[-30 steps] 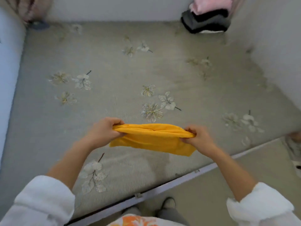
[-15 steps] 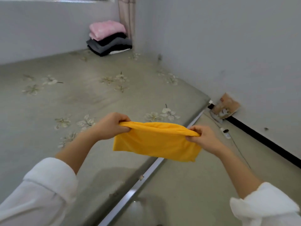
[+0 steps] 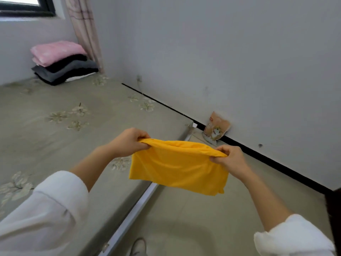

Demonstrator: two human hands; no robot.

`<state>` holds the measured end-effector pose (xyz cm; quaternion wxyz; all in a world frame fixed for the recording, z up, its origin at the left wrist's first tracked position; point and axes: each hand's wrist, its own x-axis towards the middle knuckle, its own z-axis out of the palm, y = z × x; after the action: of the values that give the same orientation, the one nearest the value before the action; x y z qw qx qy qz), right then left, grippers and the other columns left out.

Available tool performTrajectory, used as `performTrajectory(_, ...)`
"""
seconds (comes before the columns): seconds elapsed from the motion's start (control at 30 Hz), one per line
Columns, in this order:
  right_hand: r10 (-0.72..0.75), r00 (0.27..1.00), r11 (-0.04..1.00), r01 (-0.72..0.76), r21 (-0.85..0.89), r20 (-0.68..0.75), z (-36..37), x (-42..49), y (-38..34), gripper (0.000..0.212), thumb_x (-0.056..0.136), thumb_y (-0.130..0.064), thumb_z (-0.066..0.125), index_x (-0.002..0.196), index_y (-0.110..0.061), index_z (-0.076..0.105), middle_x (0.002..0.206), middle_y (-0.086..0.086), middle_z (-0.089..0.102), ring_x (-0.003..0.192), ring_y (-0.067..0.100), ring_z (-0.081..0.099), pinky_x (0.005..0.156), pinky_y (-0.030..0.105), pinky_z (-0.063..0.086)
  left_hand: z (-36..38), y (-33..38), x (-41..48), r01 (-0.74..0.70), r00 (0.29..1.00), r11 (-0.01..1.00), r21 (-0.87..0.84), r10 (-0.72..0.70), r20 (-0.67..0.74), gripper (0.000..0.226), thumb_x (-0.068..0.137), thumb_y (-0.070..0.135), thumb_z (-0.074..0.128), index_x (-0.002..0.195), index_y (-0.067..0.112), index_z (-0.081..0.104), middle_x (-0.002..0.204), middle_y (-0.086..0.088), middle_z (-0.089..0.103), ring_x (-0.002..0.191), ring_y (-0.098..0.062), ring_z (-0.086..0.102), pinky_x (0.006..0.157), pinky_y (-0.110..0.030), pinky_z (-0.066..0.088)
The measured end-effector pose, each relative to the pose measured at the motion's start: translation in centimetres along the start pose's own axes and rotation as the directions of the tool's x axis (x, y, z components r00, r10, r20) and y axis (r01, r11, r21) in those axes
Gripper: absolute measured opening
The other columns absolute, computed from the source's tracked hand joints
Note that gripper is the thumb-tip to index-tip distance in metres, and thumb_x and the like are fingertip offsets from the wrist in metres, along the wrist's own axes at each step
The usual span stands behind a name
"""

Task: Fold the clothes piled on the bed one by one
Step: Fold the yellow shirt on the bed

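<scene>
A folded yellow garment hangs in the air over the bed's near corner and the floor. My left hand grips its upper left edge with curled fingers. My right hand pinches its upper right edge. The cloth droops below both hands in a rough rectangle. A stack of folded clothes, pink on top of black and grey layers, sits at the far corner of the bed, against the wall.
The bed has a grey-green floral cover and a pale frame edge. A small printed bag leans on the wall at the floor. A curtain hangs by the window. My shoe shows at the bottom.
The view has swung to the right, from the bed toward the wall and floor. Both hands keep their hold on the yellow garment, which now hangs past the bed's edge.
</scene>
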<state>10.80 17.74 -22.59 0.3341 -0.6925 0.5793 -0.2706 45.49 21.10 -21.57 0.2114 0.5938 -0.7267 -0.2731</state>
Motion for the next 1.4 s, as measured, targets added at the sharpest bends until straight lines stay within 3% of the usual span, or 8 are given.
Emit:
performTrajectory(0.3,0.12,0.991,0.992,-0.118,0.049,-0.054,-5.3,14.7,6.8,0.014,0.074,-0.012,0.08,0.083,-0.02,0.072,0.084,0.0,0.07,0.082,0.016,0.064,0.072,0.034,0.053,2.3,0.0,20.3,-0.065,0.995,0.998,-0.006,0.065,0.07,0.01,0.089,0.016,0.062,0.093,0.024,0.067,0.088,0.007,0.066,0.081,-0.008,0.061,0.066,-0.021,0.045)
performTrajectory(0.47,0.172,0.983,0.983,-0.167,0.072,-0.071,-8.8,24.5,9.1,0.018,0.072,-0.012,0.081,0.087,-0.017,0.072,0.084,-0.001,0.068,0.078,0.008,0.061,0.065,0.021,0.047,2.6,-0.1,31.7,-0.059,0.99,0.998,-0.031,0.062,0.124,0.012,0.089,0.01,0.061,0.095,0.019,0.067,0.088,0.0,0.067,0.082,-0.015,0.062,0.071,-0.032,0.048)
performTrajectory(0.67,0.188,0.978,0.98,-0.182,0.076,-0.088,-13.3,36.0,12.2,0.022,0.073,-0.011,0.08,0.093,-0.016,0.073,0.09,0.001,0.07,0.083,0.011,0.062,0.069,0.025,0.05,3.2,0.8,43.9,-0.063,0.995,0.991,-0.115,0.072,0.075,0.015,0.091,0.011,0.059,0.095,0.024,0.065,0.087,0.009,0.064,0.079,0.001,0.058,0.064,-0.013,0.041)
performTrajectory(0.87,0.149,0.988,0.986,-0.146,0.077,-0.033,-17.9,49.1,16.4,0.018,0.072,-0.009,0.08,0.088,-0.014,0.072,0.089,0.002,0.07,0.09,0.02,0.063,0.077,0.032,0.049,4.7,1.2,56.8,-0.045,0.999,0.988,-0.15,0.047,0.004,0.015,0.094,0.015,0.057,0.092,0.027,0.065,0.086,0.007,0.065,0.081,-0.005,0.058,0.065,-0.023,0.045)
performTrajectory(0.97,0.115,0.993,0.99,-0.116,0.086,0.012,-20.1,56.0,18.7,0.019,0.072,-0.009,0.081,0.089,-0.012,0.073,0.094,0.006,0.071,0.092,0.02,0.064,0.081,0.035,0.05,5.5,1.2,63.3,-0.002,1.0,0.99,-0.14,-0.003,-0.029,0.011,0.094,0.015,0.056,0.093,0.018,0.067,0.086,-0.004,0.065,0.081,-0.018,0.059,0.069,-0.036,0.047)
performTrajectory(1.13,0.072,0.99,0.991,-0.085,0.102,0.125,-24.0,67.9,21.6,0.018,0.077,-0.004,0.075,0.082,-0.02,0.07,0.083,-0.005,0.069,0.079,0.005,0.062,0.068,0.018,0.048,6.9,1.7,72.4,0.102,0.988,0.968,-0.229,-0.124,-0.087,0.015,0.086,0.02,0.058,0.085,0.007,0.067,0.08,-0.018,0.063,0.073,-0.025,0.057,0.063,-0.031,0.04)
performTrajectory(1.23,0.018,0.983,0.994,-0.036,0.098,0.184,-25.9,75.1,21.9,0.018,0.078,-0.001,0.074,0.082,-0.018,0.07,0.078,-0.008,0.068,0.07,-0.003,0.062,0.061,0.007,0.045,6.8,1.5,77.2,0.177,0.959,0.925,-0.336,-0.238,-0.151,0.01,0.088,0.013,0.062,0.085,0.017,0.07,0.078,-0.007,0.066,0.072,-0.013,0.058,0.064,-0.026,0.043)
performTrajectory(1.4,-0.115,0.968,0.992,0.098,0.084,0.222,-25.6,86.6,21.1,0.018,0.077,-0.004,0.075,0.081,-0.02,0.07,0.078,-0.006,0.07,0.071,0.0,0.063,0.063,0.012,0.047,5.1,-0.8,84.3,0.237,0.878,0.821,-0.519,-0.41,-0.248,0.021,0.09,0.012,0.062,0.088,0.032,0.07,0.08,0.014,0.07,0.075,0.001,0.062,0.064,-0.017,0.046)
